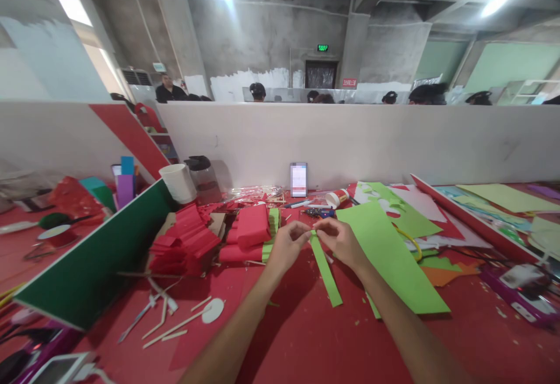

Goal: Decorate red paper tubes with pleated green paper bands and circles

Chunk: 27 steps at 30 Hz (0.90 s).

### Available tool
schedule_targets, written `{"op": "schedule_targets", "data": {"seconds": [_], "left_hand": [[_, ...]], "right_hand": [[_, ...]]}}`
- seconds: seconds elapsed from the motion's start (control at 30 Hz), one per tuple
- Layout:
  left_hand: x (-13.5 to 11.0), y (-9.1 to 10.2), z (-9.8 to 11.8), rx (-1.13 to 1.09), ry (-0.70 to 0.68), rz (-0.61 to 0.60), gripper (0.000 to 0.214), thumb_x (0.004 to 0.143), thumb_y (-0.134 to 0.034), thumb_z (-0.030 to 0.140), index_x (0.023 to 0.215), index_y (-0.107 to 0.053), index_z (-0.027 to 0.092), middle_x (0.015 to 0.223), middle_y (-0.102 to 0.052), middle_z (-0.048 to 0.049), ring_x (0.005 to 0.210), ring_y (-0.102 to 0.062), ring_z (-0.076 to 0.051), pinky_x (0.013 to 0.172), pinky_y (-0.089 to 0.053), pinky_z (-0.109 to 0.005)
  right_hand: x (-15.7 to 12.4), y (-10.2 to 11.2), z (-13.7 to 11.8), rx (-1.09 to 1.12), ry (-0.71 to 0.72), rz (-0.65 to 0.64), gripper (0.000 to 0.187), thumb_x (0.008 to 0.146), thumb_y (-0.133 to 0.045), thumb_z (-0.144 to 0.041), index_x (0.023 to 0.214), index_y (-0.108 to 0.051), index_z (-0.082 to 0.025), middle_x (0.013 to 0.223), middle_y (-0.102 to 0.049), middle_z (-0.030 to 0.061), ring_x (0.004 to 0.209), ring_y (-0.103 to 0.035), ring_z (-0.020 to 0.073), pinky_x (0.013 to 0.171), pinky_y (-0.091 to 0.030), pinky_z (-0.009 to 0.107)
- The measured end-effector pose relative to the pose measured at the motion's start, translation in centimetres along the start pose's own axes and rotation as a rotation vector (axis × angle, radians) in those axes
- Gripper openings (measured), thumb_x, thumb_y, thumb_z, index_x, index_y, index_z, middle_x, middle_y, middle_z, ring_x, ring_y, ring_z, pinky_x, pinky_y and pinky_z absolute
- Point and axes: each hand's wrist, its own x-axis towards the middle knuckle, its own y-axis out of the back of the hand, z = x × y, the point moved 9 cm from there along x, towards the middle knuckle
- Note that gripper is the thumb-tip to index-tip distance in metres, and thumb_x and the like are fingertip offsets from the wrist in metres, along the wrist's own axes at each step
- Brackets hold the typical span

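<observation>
A narrow green paper strip [326, 273] hangs toward me from between my two hands over the red tabletop. My left hand [289, 244] pinches its far end from the left. From the right, the fingers of my right hand [341, 238] close on the same end, almost touching the left fingertips. Large green paper sheets [385, 255] lie just right of my right hand. Left of my left hand are folded red paper pieces [249, 229] with green folded paper [273, 220] beside them. Behind the hands lies a blue-handled tool [321, 213].
A phone [298, 180] leans on the white partition [350, 139]. Stacked red paper [188, 244], wooden sticks [175, 328] and a white disc [213, 311] lie at left, near a green divider board [100, 261]. Paper cups [178, 182] stand behind; a purple power strip [516, 296] sits far right.
</observation>
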Motion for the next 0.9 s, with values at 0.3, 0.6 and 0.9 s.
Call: {"op": "schedule_targets", "data": {"seconds": [0.3, 0.6, 0.9], "left_hand": [[0.04, 0.15, 0.22, 0.044, -0.023, 0.014, 0.017, 0.08, -0.065, 0.033, 0.079, -0.066, 0.016, 0.073, -0.067, -0.002, 0.068, -0.06, -0.015, 0.066, -0.047, -0.026], [0.33, 0.42, -0.43, 0.016, -0.001, 0.013, 0.021, 0.078, -0.066, 0.036, 0.076, -0.067, 0.015, 0.071, -0.067, -0.0034, 0.066, -0.06, -0.016, 0.063, -0.046, -0.025], [0.23, 0.61, -0.31, -0.01, -0.011, 0.048, 0.013, 0.076, -0.069, 0.028, 0.08, -0.064, 0.016, 0.076, -0.068, -0.0037, 0.069, -0.063, -0.016, 0.063, -0.049, -0.025]], "right_hand": [[0.08, 0.01, 0.0, 0.01, -0.026, -0.015, 0.015, 0.079, -0.067, -0.03, 0.089, -0.069, -0.019, 0.088, -0.074, 0.0059, 0.084, -0.069, 0.0211, 0.079, -0.054, 0.033], [0.06, 0.03, -0.11, 0.024, -0.02, 0.007, 0.017, 0.078, -0.069, -0.034, 0.087, -0.069, -0.019, 0.086, -0.074, 0.005, 0.082, -0.069, 0.0202, 0.08, -0.054, 0.034], [0.14, -0.32, 0.3, 0.049, -0.025, -0.036, 0.018, 0.078, -0.069, -0.03, 0.091, -0.069, -0.018, 0.09, -0.073, 0.0061, 0.085, -0.069, 0.0202, 0.082, -0.054, 0.035]]}}
